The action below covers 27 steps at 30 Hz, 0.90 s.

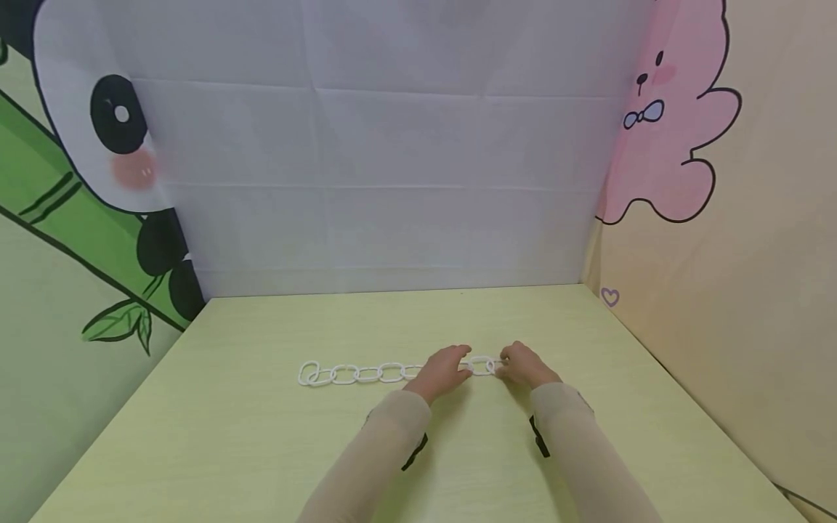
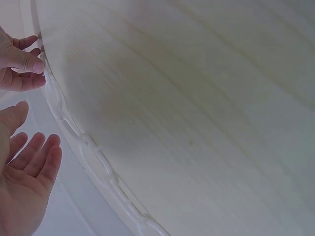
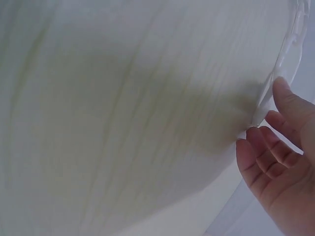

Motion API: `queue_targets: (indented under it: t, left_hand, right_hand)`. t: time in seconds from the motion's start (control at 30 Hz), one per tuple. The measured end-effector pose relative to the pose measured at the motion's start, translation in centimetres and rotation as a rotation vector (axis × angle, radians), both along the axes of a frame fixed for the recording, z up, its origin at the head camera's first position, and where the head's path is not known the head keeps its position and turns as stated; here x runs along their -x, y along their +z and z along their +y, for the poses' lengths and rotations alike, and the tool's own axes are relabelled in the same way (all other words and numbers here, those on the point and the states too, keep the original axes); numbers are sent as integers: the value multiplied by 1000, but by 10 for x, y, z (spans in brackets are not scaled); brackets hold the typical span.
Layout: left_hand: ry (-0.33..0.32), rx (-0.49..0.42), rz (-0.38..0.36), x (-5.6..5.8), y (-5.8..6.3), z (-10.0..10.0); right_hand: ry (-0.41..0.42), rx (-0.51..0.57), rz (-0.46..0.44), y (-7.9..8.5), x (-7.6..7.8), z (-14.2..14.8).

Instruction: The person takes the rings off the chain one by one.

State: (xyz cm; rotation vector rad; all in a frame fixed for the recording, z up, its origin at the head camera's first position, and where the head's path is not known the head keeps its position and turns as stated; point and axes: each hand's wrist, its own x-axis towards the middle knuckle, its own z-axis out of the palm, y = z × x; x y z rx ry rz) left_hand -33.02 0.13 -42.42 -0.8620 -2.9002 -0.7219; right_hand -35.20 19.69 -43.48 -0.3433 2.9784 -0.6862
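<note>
A white chain (image 1: pixel 391 373) of oval links lies across the table, its left end folded over itself. My left hand (image 1: pixel 445 372) is over the chain's right part, hiding some links, with thumb and fingers spread apart. In the left wrist view, the left hand (image 2: pixel 29 182) has loosely bent fingers and nothing in its grasp. My right hand (image 1: pixel 524 365) is at the chain's right end, thumb and fingertips on either side of the last link. The right wrist view shows the right hand (image 3: pixel 283 147) with curled fingers at this end of the chain (image 3: pixel 294 37).
The pale wooden table (image 1: pixel 229 450) ends at a white back panel (image 1: pixel 392 181). A side wall with a panda and bamboo picture (image 1: pixel 98 240) stands left. Another with a pink bear (image 1: pixel 680 145) stands right.
</note>
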Motion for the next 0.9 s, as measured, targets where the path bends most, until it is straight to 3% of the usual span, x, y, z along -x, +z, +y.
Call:
queue_targets:
  t: [0.2, 0.63, 0.9]
  left_hand:
    - [-7, -19, 9, -1, 1, 0]
    - [35, -87, -63, -3, 0, 1]
    - [47, -110, -89, -1, -4, -1]
  right_hand:
    - [6, 21, -4, 1, -2, 1]
    - [39, 87, 23, 0, -3, 3]
    - [55, 285, -68, 15, -6, -2]
